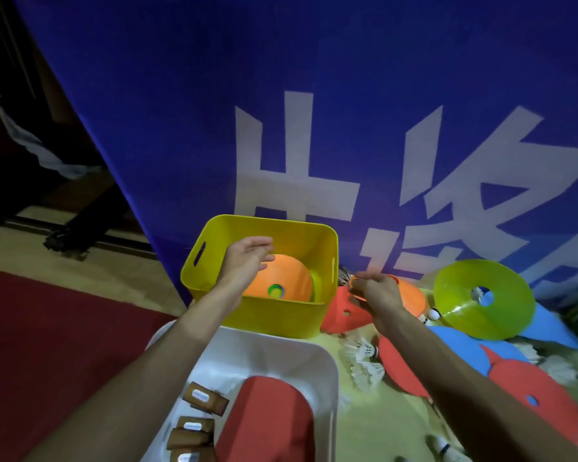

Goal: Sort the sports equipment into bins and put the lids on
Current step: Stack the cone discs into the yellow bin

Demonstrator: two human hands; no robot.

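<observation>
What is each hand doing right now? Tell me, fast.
Left hand: open, empty, over the yellow bin.
Right hand: grips the orange cone beside the bin.

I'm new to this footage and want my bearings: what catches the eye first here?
A blue banner with big white characters fills the back. Below it, centre, a yellow bin holds an orange cone, the left hand open over it. Right of the bin, the right hand pinches a second orange cone, next to a propped-up lime cone.
</observation>
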